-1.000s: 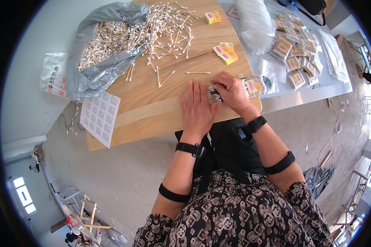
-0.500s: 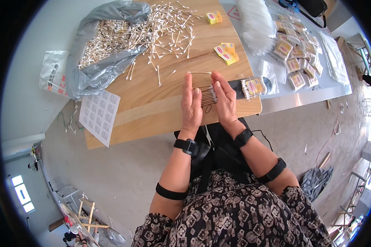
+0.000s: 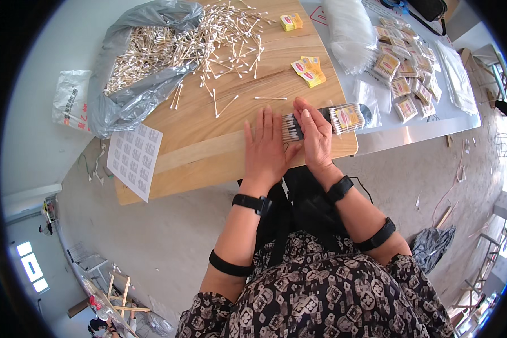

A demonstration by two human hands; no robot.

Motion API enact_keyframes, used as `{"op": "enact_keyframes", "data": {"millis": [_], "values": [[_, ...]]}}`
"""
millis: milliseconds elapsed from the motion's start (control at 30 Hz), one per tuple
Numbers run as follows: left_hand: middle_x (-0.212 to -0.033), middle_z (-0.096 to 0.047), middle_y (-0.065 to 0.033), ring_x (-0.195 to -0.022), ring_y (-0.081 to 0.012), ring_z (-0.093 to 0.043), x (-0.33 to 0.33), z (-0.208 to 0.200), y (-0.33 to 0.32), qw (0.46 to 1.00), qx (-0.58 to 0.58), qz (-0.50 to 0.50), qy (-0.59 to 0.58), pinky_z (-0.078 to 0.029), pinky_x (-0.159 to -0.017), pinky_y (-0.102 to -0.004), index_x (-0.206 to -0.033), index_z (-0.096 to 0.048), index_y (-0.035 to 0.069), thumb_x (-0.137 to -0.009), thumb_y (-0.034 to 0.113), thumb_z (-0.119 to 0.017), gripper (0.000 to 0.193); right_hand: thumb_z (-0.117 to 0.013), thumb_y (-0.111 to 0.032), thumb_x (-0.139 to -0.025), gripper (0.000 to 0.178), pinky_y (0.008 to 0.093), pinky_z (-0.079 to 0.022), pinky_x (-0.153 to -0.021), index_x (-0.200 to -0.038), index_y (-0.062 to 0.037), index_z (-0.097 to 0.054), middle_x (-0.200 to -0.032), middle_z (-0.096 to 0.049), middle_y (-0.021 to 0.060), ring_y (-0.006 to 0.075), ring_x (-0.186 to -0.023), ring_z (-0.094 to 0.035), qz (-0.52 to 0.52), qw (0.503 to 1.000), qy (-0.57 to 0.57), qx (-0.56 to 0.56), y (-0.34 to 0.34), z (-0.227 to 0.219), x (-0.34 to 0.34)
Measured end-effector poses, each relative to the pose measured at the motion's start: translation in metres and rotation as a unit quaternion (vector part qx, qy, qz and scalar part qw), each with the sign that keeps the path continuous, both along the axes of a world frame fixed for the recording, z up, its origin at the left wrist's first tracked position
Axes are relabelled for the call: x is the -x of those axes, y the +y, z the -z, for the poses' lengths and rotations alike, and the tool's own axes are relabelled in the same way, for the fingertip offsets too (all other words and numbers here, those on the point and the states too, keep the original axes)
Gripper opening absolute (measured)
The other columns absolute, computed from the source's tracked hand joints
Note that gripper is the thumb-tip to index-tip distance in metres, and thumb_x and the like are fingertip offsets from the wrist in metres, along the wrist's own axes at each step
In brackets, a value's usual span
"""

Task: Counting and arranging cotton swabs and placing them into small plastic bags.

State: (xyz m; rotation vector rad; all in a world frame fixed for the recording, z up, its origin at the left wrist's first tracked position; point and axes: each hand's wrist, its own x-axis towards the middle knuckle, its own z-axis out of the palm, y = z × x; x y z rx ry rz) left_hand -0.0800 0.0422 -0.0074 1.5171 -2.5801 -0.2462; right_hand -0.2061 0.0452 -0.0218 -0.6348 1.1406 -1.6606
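My left hand (image 3: 265, 145) lies flat, palm down with fingers stretched out, over one end of a row of cotton swabs (image 3: 289, 129). The swab tips show between it and my right hand (image 3: 318, 136), which stands on its edge at the row's other end, fingers extended and thumb up. Part of the row is hidden under my left palm. A dark strip (image 3: 324, 114) runs beneath, and on it, right of my right hand, rests a flat pack of swabs with a yellow card (image 3: 346, 118). One loose swab (image 3: 271, 98) lies just beyond my fingertips.
A grey plastic bag (image 3: 104, 107) spills a heap of swabs (image 3: 225, 34) over the wooden table (image 3: 208, 163). Yellow cards (image 3: 310, 71) lie farther back. Several finished-looking packs (image 3: 405, 104) and clear bags (image 3: 349, 36) cover the metal table at right. A printed sheet (image 3: 135, 160) overhangs the left edge.
My left hand has turned from upright on its edge to flat over the swabs. My right hand has shifted slightly right, leaving the loose swab beyond the fingertips.
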Motion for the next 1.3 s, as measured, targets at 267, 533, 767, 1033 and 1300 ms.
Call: {"op": "enact_keyframes", "data": {"millis": [267,533,767,1033,1300], "values": [[-0.158,-0.020,-0.0214,-0.147,-0.0302,-0.019,0.003,0.011,-0.011,0.850,-0.082,-0.147,0.498,-0.013,-0.119,-0.0402,-0.149,-0.022,-0.006,-0.103,0.035,-0.043,0.065,-0.048,-0.018,-0.102,0.037,0.0296,-0.034,-0.109,-0.130,0.0054,-0.053,-0.137,-0.054,0.0122,0.0185,-0.130,-0.046,0.040,0.999,-0.004,0.019,0.000,0.004,-0.007],[-0.158,-0.016,-0.0226,-0.148,-0.0272,-0.014,0.012,0.008,-0.019,0.630,-0.193,-0.140,0.739,-0.011,-0.119,-0.0373,-0.150,-0.019,-0.005,-0.104,0.030,-0.039,0.062,-0.050,-0.014,-0.100,0.035,0.0290,-0.034,-0.108,-0.129,0.0048,-0.055,-0.135,-0.055,0.0116,0.0178,-0.127,-0.048,0.048,0.999,0.004,0.016,-0.012,0.006,-0.004],[-0.159,-0.019,-0.0179,-0.147,-0.0328,-0.020,0.001,-0.002,-0.003,0.981,0.007,-0.009,0.193,-0.016,-0.118,-0.0478,-0.152,-0.023,0.003,-0.099,0.037,-0.047,0.068,-0.070,-0.006,-0.081,0.019,0.0305,-0.052,-0.072,-0.098,0.0012,-0.068,-0.087,-0.067,0.0055,0.0149,-0.077,-0.064,-0.038,0.978,0.198,-0.054,-0.002,0.004,0.034],[-0.158,-0.020,-0.0157,-0.147,-0.0329,-0.019,0.000,0.005,0.003,0.998,0.011,0.010,0.057,-0.014,-0.117,-0.0529,-0.151,-0.022,0.004,-0.094,0.053,-0.047,0.080,-0.065,-0.013,-0.074,0.007,0.0411,-0.052,-0.067,-0.075,-0.0054,-0.065,-0.075,-0.066,0.0130,0.0326,-0.075,-0.065,-0.118,0.841,0.515,-0.118,0.004,-0.027,0.037],[-0.158,-0.021,-0.0155,-0.147,-0.0325,-0.019,0.002,0.010,0.005,0.998,0.025,0.009,0.049,-0.014,-0.117,-0.0538,-0.151,-0.023,0.004,-0.095,0.054,-0.046,0.079,-0.063,-0.013,-0.072,0.006,0.0432,-0.052,-0.067,-0.071,-0.0070,-0.066,-0.072,-0.066,0.0146,0.0346,-0.075,-0.066,-0.139,0.816,0.535,-0.170,-0.002,-0.029,0.038]]}}
